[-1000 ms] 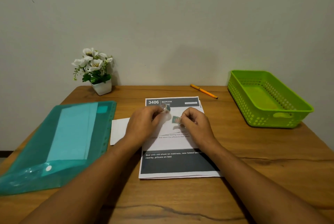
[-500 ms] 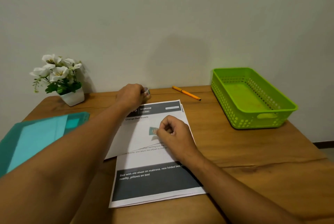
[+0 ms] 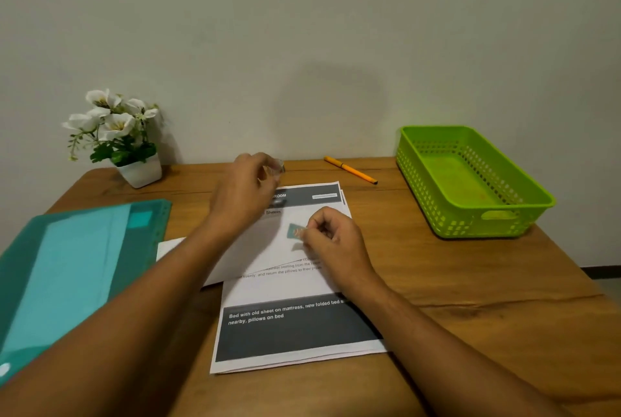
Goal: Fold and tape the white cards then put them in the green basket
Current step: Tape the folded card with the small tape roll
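Broadly, a wooden table (image 3: 470, 299) is filling the lower half of the view and butting against a plain pale wall (image 3: 302, 47). A teal plastic folder (image 3: 67, 265) is lying at the left edge with paler sheets showing through it, and the left forearm is passing just beside its near right side. Printed sheets (image 3: 275, 289) are lying in the middle in a slightly fanned stack, with dark bands running across the top and the bottom. The green basket (image 3: 470, 225) is sitting at the right, well apart from the sheets, its long side angling toward the wall. A white card (image 3: 268, 247) is lying slantwise across the upper part of the printed sheets, its left end sticking out onto the bare wood toward the folder. The left forearm is covering part of it and the right hand is hiding its right end, so its fold cannot be made out. A small white pot of white flowers (image 3: 117, 134) is standing at the back left, close to the wall. The left hand (image 3: 245, 194) is hovering over the top edge of the sheets with fingers curled, gripping a small clear tape roll (image 3: 278, 168) at its fingertips. The right hand (image 3: 332, 242) is sitting over the card with fingers curled in, pinching a small teal-tinted piece of tape (image 3: 295, 231) between thumb and fingertips; whether the piece is touching the card cannot be told. An orange pen (image 3: 349, 174) is lying at the back, between the sheets and the basket, touching neither.
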The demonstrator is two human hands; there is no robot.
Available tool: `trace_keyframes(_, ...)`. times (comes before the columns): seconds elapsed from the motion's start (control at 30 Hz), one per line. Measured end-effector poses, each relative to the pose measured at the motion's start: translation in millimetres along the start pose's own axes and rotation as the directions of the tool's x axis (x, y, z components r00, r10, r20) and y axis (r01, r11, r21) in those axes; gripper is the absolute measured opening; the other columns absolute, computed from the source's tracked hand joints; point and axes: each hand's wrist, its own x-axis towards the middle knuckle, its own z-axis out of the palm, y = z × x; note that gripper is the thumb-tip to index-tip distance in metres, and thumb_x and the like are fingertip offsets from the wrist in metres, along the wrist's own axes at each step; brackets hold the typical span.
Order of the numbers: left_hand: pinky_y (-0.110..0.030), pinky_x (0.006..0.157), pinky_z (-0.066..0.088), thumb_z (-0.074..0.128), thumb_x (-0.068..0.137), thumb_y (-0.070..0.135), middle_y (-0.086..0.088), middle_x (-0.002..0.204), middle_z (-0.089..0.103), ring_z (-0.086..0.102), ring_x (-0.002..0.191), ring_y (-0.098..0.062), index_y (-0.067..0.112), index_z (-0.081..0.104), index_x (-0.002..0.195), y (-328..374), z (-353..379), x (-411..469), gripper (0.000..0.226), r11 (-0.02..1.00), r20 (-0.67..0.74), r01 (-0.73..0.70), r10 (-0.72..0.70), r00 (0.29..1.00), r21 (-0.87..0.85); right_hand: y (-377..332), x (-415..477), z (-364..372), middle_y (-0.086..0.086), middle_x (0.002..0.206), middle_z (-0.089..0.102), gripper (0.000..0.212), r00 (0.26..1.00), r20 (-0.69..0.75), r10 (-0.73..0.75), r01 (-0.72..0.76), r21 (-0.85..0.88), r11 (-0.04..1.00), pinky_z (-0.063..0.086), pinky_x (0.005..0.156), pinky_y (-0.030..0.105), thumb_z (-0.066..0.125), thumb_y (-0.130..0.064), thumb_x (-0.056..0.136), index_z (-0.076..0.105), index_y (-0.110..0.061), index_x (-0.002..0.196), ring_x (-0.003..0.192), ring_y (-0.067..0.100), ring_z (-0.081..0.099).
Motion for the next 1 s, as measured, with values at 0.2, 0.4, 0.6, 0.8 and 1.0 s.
trace_keyframes(0.2, -0.034, 0.089, 0.047, 0.066, 0.094, 0.034, 0.008, 0.113, 0.061, 0.054, 0.107, -0.014, 0.032, 0.068, 0.113, -8, 18, -84, 0.018, 0.998, 0.197, -0.057, 0.059, 0.979, -0.018, -14, 2, -6, 0.009, 0.071, 0.064, 0.020, 0.987, -0.076, 0.143, -0.114, 0.303, 0.946, 0.051, 0.065, 0.032, 0.070, -0.002, 0.086, 0.060, -0.015, 0.073, 0.063, 0.017, 0.062)
trace_keyframes(0.4, -0.040, 0.107, 0.035, 0.059, 0.098, 0.041, 0.006, 0.139, 0.056, 0.042, 0.129, -0.018, 0.031, 0.056, 0.136, -6, 17, -91, 0.039, 0.996, 0.166, -0.071, 0.061, 0.984, 0.057, -24, 12, -20, 0.012, 0.077, 0.070, 0.008, 0.959, -0.096, 0.267, -0.231, 0.282, 0.931, 0.055, 0.063, 0.034, 0.060, -0.001, 0.094, 0.065, -0.005, 0.090, 0.068, 0.023, 0.065)
trace_keyframes(0.6, -0.042, 0.115, 0.028, 0.057, 0.099, 0.045, 0.004, 0.152, 0.048, 0.036, 0.140, -0.019, 0.028, 0.040, 0.151, -6, 16, -89, 0.057, 0.999, 0.209, -0.026, 0.016, 0.978, 0.046, -38, 41, -27, 0.016, 0.080, 0.068, 0.016, 0.914, 0.050, 0.403, -0.362, -0.351, 0.863, 0.053, 0.050, 0.030, 0.063, -0.011, 0.094, 0.067, 0.002, 0.104, 0.064, 0.023, 0.063)
trace_keyframes(0.8, -0.041, 0.116, 0.027, 0.058, 0.099, 0.042, 0.003, 0.150, 0.049, 0.037, 0.139, -0.020, 0.027, 0.040, 0.150, -5, 17, -89, 0.056, 1.000, 0.210, -0.015, 0.011, 0.978, 0.015, -38, 67, -12, 0.011, 0.079, 0.062, 0.009, 0.897, 0.186, 0.402, -0.190, -0.660, 0.727, 0.044, 0.042, 0.025, 0.067, -0.014, 0.094, 0.061, -0.010, 0.088, 0.050, 0.017, 0.056)
trace_keyframes(1.0, -0.041, 0.115, 0.025, 0.057, 0.099, 0.041, 0.006, 0.149, 0.049, 0.036, 0.138, -0.018, 0.030, 0.042, 0.148, -7, 18, -88, 0.053, 0.998, 0.202, -0.047, 0.040, 0.979, 0.029, -38, 83, -9, 0.014, 0.079, 0.060, 0.017, 0.869, 0.223, 0.441, -0.161, -0.716, 0.679, 0.048, 0.043, 0.027, 0.067, -0.017, 0.097, 0.064, -0.002, 0.105, 0.057, 0.020, 0.055)
